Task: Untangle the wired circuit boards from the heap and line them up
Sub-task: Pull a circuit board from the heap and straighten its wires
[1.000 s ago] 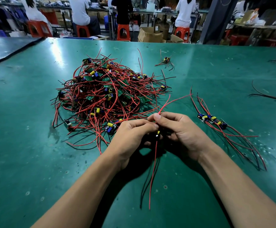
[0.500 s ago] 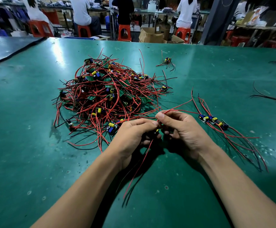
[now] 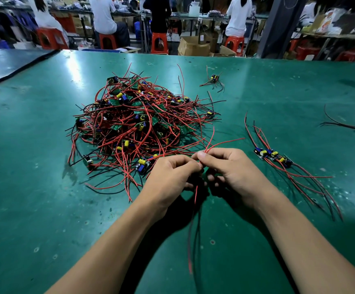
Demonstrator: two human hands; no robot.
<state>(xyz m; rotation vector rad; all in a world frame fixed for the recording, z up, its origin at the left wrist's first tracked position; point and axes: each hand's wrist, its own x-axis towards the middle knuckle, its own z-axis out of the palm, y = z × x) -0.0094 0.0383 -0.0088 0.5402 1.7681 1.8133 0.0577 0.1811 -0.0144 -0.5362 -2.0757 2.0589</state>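
Red leads (image 3: 196, 194) are being pinched by left hand (image 3: 170, 175) and right hand (image 3: 233, 168), fingers curled tight. If snagged strands are being pulled hard, the heap (image 3: 138, 124) risks being dragged.

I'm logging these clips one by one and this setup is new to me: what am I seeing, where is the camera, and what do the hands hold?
No machine: a person works bare-handed, filmed by one wide-angle camera worn on the head, looking down over both forearms. The green table carries a tangled heap of small circuit boards with red and black wires. To its right lies a short row of boards already lined up, wires trailing toward the person. One stray board lies beyond the heap. The left hand and right hand meet in front of the heap, both pinching a few red wires; any board on them is hidden by the fingers.
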